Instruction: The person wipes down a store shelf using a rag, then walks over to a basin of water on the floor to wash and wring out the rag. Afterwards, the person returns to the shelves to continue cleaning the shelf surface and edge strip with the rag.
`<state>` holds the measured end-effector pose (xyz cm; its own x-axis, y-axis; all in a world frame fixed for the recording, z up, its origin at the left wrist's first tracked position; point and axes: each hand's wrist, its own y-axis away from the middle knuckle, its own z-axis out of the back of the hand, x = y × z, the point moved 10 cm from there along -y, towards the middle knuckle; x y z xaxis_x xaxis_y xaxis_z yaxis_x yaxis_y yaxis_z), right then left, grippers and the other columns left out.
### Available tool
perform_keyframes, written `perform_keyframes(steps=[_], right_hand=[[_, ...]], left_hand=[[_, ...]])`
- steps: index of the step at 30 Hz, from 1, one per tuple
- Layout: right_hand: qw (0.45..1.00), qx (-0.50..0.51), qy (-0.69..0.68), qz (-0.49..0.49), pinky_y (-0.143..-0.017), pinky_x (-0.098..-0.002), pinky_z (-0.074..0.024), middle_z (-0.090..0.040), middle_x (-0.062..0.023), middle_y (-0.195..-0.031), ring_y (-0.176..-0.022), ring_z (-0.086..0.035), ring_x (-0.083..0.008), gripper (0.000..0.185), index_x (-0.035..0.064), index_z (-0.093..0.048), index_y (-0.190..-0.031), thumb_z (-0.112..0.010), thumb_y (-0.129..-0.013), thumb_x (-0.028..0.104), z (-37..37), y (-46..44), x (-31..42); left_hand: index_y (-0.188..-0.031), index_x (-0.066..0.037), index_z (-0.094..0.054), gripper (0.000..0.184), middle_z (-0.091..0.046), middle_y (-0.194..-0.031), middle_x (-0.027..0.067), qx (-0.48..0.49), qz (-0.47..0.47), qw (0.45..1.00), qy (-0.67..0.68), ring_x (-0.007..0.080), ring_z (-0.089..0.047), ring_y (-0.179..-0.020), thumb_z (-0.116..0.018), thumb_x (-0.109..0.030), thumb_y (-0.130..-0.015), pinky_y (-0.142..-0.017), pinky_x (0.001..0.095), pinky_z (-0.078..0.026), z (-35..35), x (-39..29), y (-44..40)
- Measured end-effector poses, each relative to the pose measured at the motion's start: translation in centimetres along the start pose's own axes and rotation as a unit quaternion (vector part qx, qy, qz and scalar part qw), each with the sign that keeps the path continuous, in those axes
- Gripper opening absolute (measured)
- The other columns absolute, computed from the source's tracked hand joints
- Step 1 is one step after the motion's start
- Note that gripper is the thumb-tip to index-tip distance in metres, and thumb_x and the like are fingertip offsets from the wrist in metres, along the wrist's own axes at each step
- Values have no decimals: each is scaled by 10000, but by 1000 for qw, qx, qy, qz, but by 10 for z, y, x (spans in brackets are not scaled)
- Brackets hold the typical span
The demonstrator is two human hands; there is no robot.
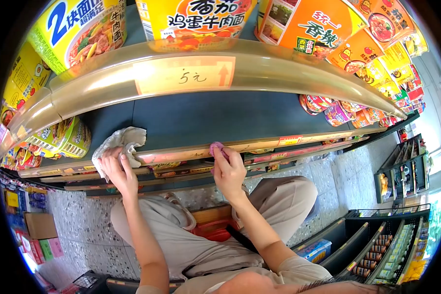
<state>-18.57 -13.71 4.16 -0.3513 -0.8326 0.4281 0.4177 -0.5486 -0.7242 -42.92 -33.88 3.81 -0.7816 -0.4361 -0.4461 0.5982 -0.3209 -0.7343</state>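
Observation:
My left hand (116,170) is closed on a crumpled whitish cloth (132,137) at the front edge of the dark shelf (206,113). Part of that cloth lies on the shelf board and part hangs over the edge. Farther right, my right hand (229,171) pinches a small pink-purple cloth (216,147) against the tan price rail (181,154) along the shelf front. Most of the pink cloth is hidden behind my fingers.
Above, a clear curved rail (103,73) carries an orange price tag (183,74) in front of noodle buckets (312,27). Green noodle tubs (66,138) stand left on the shelf, red and purple cups (339,112) right. A red stool (213,230) is beneath me.

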Motion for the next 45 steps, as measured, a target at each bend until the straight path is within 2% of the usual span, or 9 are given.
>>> perform_keyframes(steps=[6,10,13,18,25,29,36,45], right_hand=[[997,69,0,34,-663,-352,-531,-629,-73,-961,-804,-615,-263,369,79,-705,-1073,-676,-721,-28,-17,-10,32],[997,75,-5,32,-662,-353,-537,-626,-71,-978,-807,-617,-262,374,110,-707,-1065,-666,-719,-26,-13,-13,29],[997,64,31,33,-634,-355,-546,-611,-65,-1006,-825,-610,-256,360,118,-700,-1063,-653,-731,-12,-5,-13,19],[996,63,63,-3,-703,-394,-533,-613,-103,-1038,-889,-619,-298,388,123,-703,-1065,-638,-717,-37,15,-13,-10],[993,53,95,-51,-693,-385,-530,-610,-110,-1028,-891,-622,-307,381,120,-698,-1085,-642,-739,-31,35,-11,-41],[994,38,96,-40,-679,-381,-529,-609,-110,-1020,-877,-621,-303,380,115,-697,-1084,-643,-737,-33,29,-9,-34],[996,75,47,4,-690,-397,-521,-605,-96,-1004,-867,-604,-297,426,105,-691,-1084,-641,-689,-46,-4,-10,10],[992,110,30,51,-653,-362,-531,-585,-89,-1020,-831,-591,-275,431,90,-686,-1098,-652,-685,-29,-36,-8,54]], left_hand=[[-1093,-59,-609,176,-614,-1149,103,3,5,1000,6,323,-506,-1208,-521,-144,-968,-1130,516,-209,0,0,0],[-1095,-56,-607,177,-614,-1152,103,2,6,1000,3,319,-506,-1210,-518,-144,-969,-1132,518,-205,0,-1,0],[-1095,-52,-605,178,-615,-1150,103,-2,5,1000,-2,317,-505,-1213,-516,-142,-970,-1131,518,-204,0,-1,0],[-1096,-49,-606,179,-615,-1147,103,-6,3,1000,0,320,-502,-1218,-516,-138,-970,-1130,519,-204,1,-1,1],[-1092,-48,-606,179,-613,-1143,107,-5,-3,1000,4,324,-504,-1215,-515,-143,-971,-1128,519,-207,0,0,1],[-1091,-48,-606,180,-613,-1142,109,-3,4,1000,0,325,-503,-1215,-519,-147,-969,-1126,522,-207,-1,2,0],[-1098,-52,-603,181,-613,-1149,109,-2,7,1000,-9,326,-501,-1218,-518,-144,-967,-1129,530,-202,0,0,0],[-1107,-55,-606,187,-610,-1153,111,5,12,1000,2,333,-496,-1226,-520,-145,-967,-1134,527,-198,1,0,0]])
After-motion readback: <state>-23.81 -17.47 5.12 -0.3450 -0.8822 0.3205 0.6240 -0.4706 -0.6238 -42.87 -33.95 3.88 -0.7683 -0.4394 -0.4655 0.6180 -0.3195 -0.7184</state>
